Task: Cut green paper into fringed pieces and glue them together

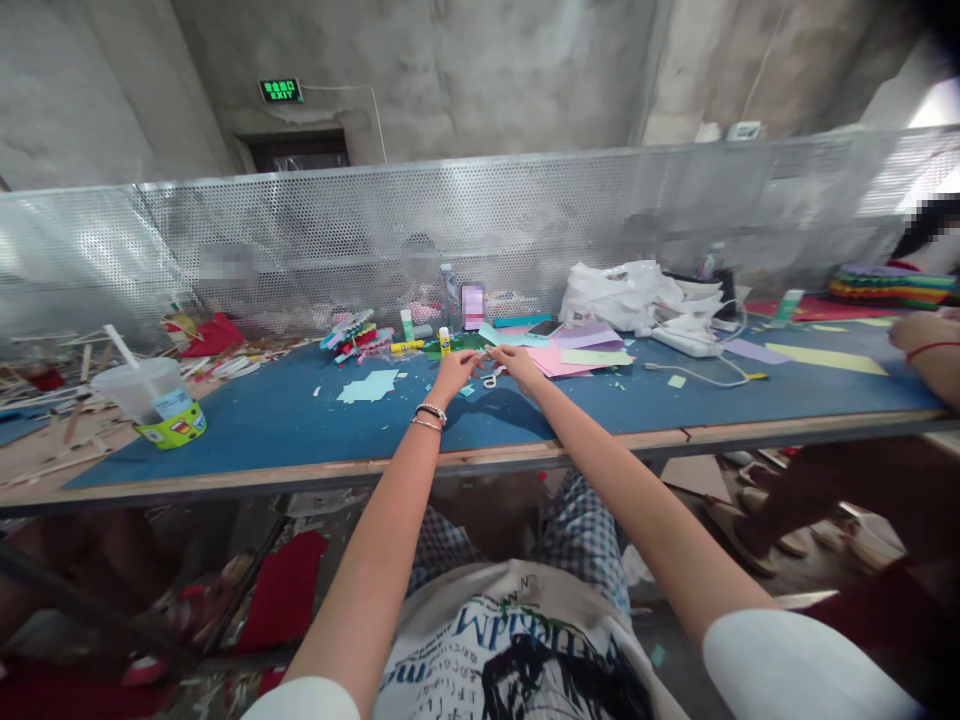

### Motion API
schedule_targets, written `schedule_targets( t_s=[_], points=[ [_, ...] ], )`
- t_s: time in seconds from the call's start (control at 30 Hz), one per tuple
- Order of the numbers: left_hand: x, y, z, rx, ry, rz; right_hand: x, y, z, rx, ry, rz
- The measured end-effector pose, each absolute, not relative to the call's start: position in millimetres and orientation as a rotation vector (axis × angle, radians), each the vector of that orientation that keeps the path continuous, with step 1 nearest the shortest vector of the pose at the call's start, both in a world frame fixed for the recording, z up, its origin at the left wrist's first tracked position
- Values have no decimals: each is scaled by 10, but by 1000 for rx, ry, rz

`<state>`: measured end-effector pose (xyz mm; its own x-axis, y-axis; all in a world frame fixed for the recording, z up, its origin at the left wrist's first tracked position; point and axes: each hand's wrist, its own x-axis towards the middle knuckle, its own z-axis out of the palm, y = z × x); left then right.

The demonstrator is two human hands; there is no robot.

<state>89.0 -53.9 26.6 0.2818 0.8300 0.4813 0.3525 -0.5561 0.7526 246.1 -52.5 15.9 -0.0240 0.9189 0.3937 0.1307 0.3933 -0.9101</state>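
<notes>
Over the blue tabletop [360,425], my left hand [456,372] and my right hand [514,364] come close together, fingertips almost meeting. Both have their fingers pinched; whatever small piece they hold between them is too small to make out. White-handled scissors [492,379] lie just below the fingertips. Pink paper [551,362] spreads right behind my right hand, with pale yellow and purple sheets by it. To the left of my left hand lies a cut light-blue paper [369,386]. A yellow glue stick [445,342] stands behind my left hand, and another yellow one [407,347] lies on its side.
A plastic cup with a straw [146,390] stands at the left edge. Behind are a propped phone [472,306], a flat phone [545,328], a white plastic bag [609,295] and a white power strip with cable [686,340]. Another person's hand [930,335] rests at the far right.
</notes>
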Motion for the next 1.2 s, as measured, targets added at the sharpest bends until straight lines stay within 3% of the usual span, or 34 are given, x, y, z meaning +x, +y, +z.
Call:
schedule_targets(
  t_s=[0.23,0.63,1.2],
  points=[
    [875,-494,237,2056,1050,1240,2463,-549,169,-978,-1469,905],
    [924,-558,239,1906,1037,1155,2483,-484,163,-1032,-1366,712],
    [912,-530,259,1765,1070,1356,2475,-492,154,-1041,-1415,724]
  ],
)
